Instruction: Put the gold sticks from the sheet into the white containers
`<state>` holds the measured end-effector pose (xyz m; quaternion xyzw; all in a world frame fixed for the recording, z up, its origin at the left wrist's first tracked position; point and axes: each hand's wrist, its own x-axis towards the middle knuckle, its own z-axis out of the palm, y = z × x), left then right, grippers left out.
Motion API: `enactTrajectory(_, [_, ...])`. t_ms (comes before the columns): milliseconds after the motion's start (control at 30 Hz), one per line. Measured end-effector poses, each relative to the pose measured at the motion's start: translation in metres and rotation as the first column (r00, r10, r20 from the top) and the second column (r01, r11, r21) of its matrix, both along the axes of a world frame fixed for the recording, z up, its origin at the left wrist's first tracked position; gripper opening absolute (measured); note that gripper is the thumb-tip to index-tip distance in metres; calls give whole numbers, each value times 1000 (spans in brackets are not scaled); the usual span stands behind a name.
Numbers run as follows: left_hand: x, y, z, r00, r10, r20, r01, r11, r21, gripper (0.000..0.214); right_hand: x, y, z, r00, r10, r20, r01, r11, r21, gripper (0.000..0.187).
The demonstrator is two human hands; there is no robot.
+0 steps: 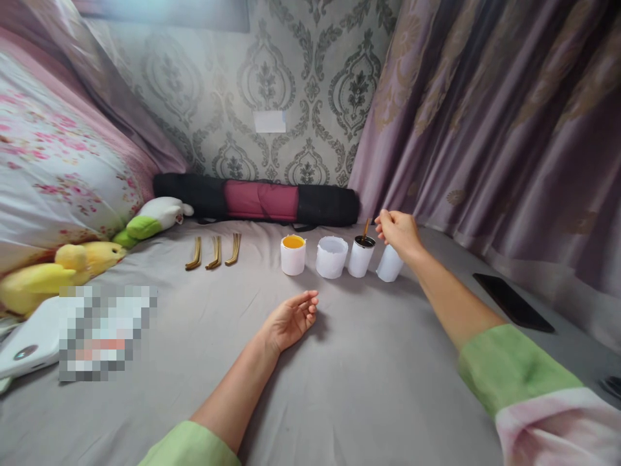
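My right hand point(400, 234) is raised at the right end of a row of white cups, its fingers pinched together; whether they hold something small I cannot make out. Just left of the fingertips, a thin brown stick point(365, 228) stands in a narrow cup of dark liquid point(358, 261), apart from the hand. Below the hand is a white cup point(389, 265), its top partly hidden. Further left are a wider white cup point(332, 261) and a cup with yellow-orange contents point(293, 259). My left hand point(294, 320) rests on the grey sheet, fingers loosely curled, holding nothing visible.
Three bundles of bent, brownish-gold thin pieces point(213, 254) lie left of the cups. A black and maroon long bag point(262, 199) lies along the wall. Plush toys point(72, 265) and a white device point(36, 336) are at left, a dark phone point(513, 301) at right.
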<state>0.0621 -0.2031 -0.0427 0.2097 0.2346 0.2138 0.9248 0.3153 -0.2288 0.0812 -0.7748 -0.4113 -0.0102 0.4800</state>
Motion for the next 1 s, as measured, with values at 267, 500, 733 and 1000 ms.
enactTrajectory(267, [0,0,2,1000,10,-4,-10,1000,4,10,-25,-15,-20,987,103,-121,-100,995,29,39])
enactTrajectory(500, [-1,-1,4,1000,18,5,-18,1000,4,10,-51,-21,-49,959,167,-230,-182,982,-44,37])
enactTrajectory(733, [-1,-1,3,999,40,8,-40,999,11,14,-78,-16,-94,939,248,-238,-285,949,-136,37])
enactTrajectory(1000, [-1,0,1,999,27,21,-28,1000,14,20,-98,-14,-116,954,289,-81,-300,928,-222,38])
